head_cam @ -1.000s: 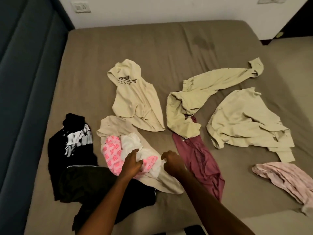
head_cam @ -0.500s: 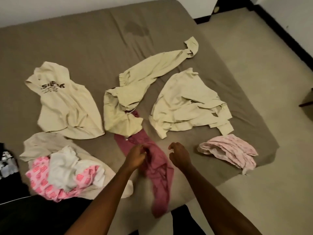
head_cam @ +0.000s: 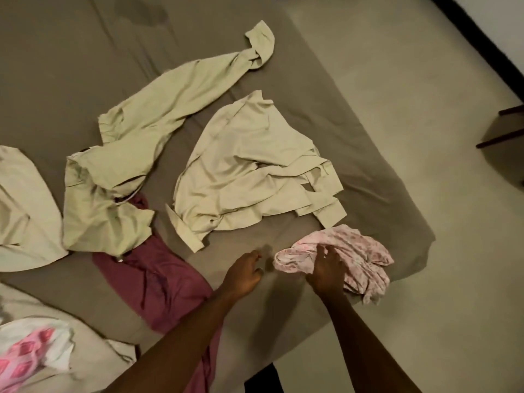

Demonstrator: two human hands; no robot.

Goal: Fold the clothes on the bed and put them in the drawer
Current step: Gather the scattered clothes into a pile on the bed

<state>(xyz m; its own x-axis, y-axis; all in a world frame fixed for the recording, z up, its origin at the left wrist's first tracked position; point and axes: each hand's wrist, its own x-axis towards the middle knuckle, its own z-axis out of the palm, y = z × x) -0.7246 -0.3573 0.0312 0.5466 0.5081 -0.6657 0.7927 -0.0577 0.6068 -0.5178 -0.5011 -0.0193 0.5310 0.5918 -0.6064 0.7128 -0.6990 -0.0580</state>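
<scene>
right hand (head_cam: 326, 269) on pink garment (head_cam: 357, 259) | left hand (head_cam: 243, 275) over bed (head_cam: 71, 66), fingers loose

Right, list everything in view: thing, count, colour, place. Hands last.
bed: one, grey-brown sheet, fills the left and centre.
dark stain: one, on the sheet at the far end.
long-sleeved shirt: one, pale green, mid-bed, sleeve stretched away.
crumpled shirt: one, beige, right of the green one.
maroon garment: one, near edge, partly under the green shirt.
floral garment: one, pale pink, near right corner.
cream garment: one, left edge.
pink-and-white pile: bottom left.
floor: pale, right side.
left hand: over bare sheet, holding nothing.
right hand: on the floral garment; grip unclear.
</scene>
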